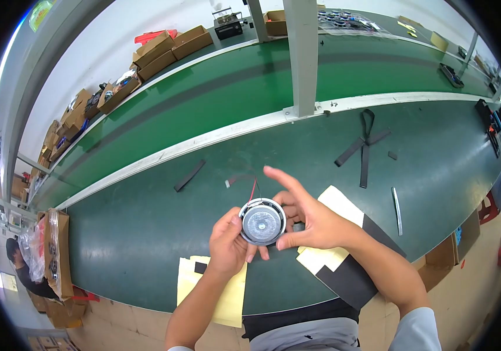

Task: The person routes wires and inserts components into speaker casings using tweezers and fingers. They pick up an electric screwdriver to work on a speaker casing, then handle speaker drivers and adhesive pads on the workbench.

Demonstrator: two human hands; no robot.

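Observation:
A small round speaker [262, 222] with a silver rim and grey back is in my left hand [227, 241], held by the thumb and fingers at its left edge. Red and black wires [254, 189] run from its top to a small white connector [227, 183]. My right hand [306, 216] is at the speaker's right side with its fingers spread and the index finger pointing up. Its thumb lies close to the lower right rim; whether it touches, I cannot tell. Yellow backing sheets [218, 298] and a black sheet [350, 284] lie under my forearms.
Black strips [189, 175] and crossed black straps [365, 143] lie on the green table [127, 216]. Metal tweezers or a similar thin tool [397, 210] rest at right. A grey post [301, 58] stands at the back rail. Cardboard boxes [157, 55] line the far belt. Another person [25, 272] is at far left.

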